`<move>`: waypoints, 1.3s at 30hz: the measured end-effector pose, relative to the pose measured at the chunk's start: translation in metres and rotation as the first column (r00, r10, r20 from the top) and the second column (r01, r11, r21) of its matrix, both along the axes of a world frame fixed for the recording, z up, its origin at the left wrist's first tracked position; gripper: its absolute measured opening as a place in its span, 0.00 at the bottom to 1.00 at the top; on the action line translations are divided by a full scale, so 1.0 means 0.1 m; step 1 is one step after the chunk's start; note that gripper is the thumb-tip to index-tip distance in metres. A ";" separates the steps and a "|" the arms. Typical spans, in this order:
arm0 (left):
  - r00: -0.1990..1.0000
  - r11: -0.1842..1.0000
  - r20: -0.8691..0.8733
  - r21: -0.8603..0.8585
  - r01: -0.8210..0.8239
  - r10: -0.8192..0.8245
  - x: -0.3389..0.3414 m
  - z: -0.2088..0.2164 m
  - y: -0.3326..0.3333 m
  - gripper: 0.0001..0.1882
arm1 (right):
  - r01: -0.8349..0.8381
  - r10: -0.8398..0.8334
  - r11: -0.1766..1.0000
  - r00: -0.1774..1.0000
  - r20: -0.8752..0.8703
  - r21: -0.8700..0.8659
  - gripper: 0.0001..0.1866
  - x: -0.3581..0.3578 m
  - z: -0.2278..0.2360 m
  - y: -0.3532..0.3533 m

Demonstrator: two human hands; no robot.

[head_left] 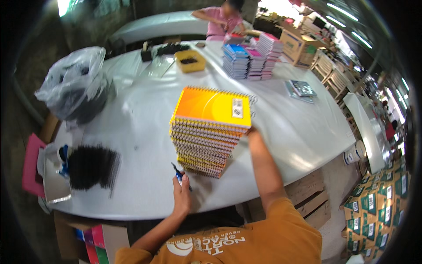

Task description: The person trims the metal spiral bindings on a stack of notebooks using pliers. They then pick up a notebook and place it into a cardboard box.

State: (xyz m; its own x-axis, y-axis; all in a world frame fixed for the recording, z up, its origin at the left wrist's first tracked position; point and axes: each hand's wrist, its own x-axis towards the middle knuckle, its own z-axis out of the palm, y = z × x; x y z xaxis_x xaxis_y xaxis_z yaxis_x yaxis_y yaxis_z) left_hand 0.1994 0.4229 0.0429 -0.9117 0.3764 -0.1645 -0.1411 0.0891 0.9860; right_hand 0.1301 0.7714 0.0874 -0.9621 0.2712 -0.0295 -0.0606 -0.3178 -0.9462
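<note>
A tall stack of spiral-bound notebooks (211,108) with yellow-orange covers stands in front of me on the table (145,176). My left hand (181,189), at the stack's near left, is closed around a small blue-handled tool (179,174) with a thin dark tip. Its exact kind is not clear. My right hand (251,131) is at the stack's right side, by the top notebooks. Its fingers are hidden behind the stack. Loose wire coils stick out at the top notebook's far right corner.
Black binding coils (93,167) lie at the left, beside a pink bin (33,165) and a plastic bag (77,83). Farther off are a yellow tray (190,60), blue and pink notebook stacks (248,61), a carton (299,46) and a person in pink (222,20).
</note>
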 end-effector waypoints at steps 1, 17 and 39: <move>0.997 0.998 -0.024 -0.006 -0.070 0.070 -0.04 0.00 0.01 0.24 | -0.064 0.067 0.994 0.997 0.025 -0.086 0.36 -0.21 -0.21 -0.20; 0.920 0.898 0.124 0.299 0.322 -0.372 -1.73 -0.13 0.29 0.22 | 0.406 -0.406 0.863 0.912 0.066 -0.301 0.33 0.33 -0.66 -2.12; 0.970 0.898 -0.046 0.370 0.240 -0.240 -1.48 0.43 0.40 0.17 | 0.445 -0.347 0.883 0.831 -0.434 0.146 0.41 0.21 -0.47 -1.79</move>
State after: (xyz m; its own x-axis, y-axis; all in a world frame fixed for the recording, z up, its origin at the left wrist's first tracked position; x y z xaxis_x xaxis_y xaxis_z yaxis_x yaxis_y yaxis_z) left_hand 0.0515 0.4630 0.0857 -0.7861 0.6174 0.0286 -0.1624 -0.2510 0.9543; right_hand 0.1512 0.5925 0.0405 -0.6888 0.5831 0.4308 -0.5068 0.0376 -0.8612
